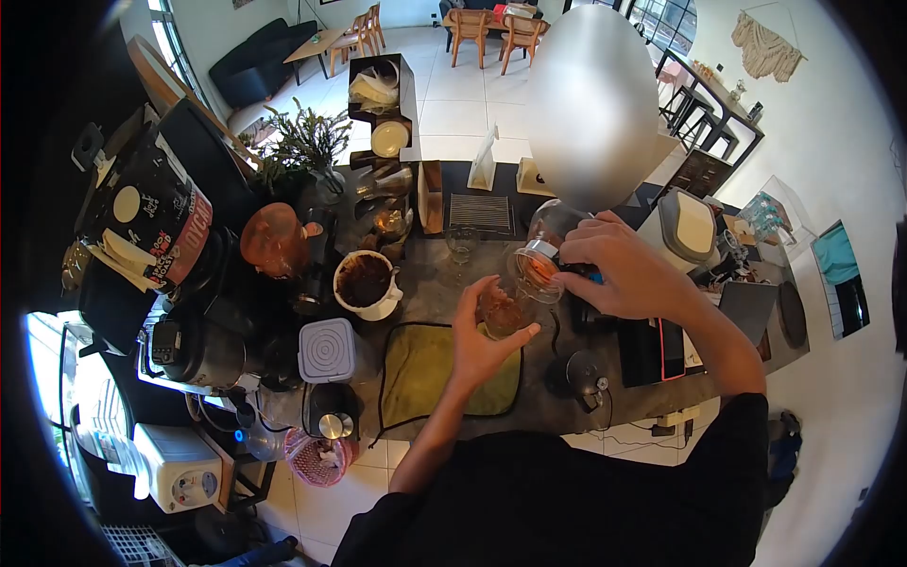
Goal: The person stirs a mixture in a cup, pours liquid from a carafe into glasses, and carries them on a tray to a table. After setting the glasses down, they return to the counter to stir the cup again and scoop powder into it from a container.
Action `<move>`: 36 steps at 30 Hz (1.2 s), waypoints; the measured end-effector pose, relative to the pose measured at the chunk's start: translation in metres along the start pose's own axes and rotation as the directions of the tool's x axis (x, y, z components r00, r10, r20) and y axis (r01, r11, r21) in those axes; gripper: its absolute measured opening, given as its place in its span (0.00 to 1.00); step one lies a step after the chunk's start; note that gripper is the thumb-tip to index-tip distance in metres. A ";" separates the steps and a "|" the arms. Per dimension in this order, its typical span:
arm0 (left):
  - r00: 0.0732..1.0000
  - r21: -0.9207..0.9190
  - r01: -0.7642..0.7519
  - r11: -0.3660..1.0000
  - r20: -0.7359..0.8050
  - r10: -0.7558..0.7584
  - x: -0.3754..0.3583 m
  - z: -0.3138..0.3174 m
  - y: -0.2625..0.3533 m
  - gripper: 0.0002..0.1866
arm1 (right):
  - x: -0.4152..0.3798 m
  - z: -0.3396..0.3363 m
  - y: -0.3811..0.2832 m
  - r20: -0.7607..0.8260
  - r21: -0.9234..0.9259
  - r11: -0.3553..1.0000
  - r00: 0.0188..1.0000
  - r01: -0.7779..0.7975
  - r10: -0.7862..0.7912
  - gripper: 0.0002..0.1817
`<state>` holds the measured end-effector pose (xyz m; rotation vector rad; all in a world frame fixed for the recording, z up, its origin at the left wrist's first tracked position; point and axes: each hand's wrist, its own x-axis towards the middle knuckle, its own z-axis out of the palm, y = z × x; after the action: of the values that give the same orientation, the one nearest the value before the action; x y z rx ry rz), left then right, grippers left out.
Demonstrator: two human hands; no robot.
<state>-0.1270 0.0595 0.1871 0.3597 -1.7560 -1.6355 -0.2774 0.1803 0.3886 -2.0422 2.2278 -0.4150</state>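
My left hand (480,342) is wrapped round a clear glass (503,312) with reddish-brown contents, low over the counter. My right hand (619,265) grips a glass server (553,231) with a metal collar, tipped toward the glass; reddish liquid shows near its mouth. The two vessels are close together, and whether they touch is hard to tell. Left of them, a white dripper (370,311) holds dark wet coffee grounds. Behind my left hand stands an empty-looking clear glass (461,244). A green cloth (416,378) lies under my left forearm.
A gooseneck kettle (584,371) is right of the cloth, a square-lidded canister (327,350) left of it. A drip tray (480,214), a carton (430,197) and a white-lidded container (690,227) stand farther back. Someone with a blurred head is across the counter.
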 end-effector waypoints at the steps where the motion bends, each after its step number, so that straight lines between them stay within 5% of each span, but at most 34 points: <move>1: 1.000 0.013 -0.003 1.000 0.001 0.003 0.000 0.000 0.000 0.44 | 0.000 0.001 0.001 -0.015 -0.008 1.000 1.000 0.002 -0.002 0.10; 36: 0.999 -0.017 0.042 0.999 0.012 -0.042 0.011 0.008 -0.002 0.43 | -0.013 0.012 0.020 -0.147 -0.016 0.997 0.987 0.071 -0.073 0.09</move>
<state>-0.1411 0.0585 0.1885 0.3825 -1.7528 -1.6836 -0.2928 0.1925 0.3707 -2.1694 2.2458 -0.5791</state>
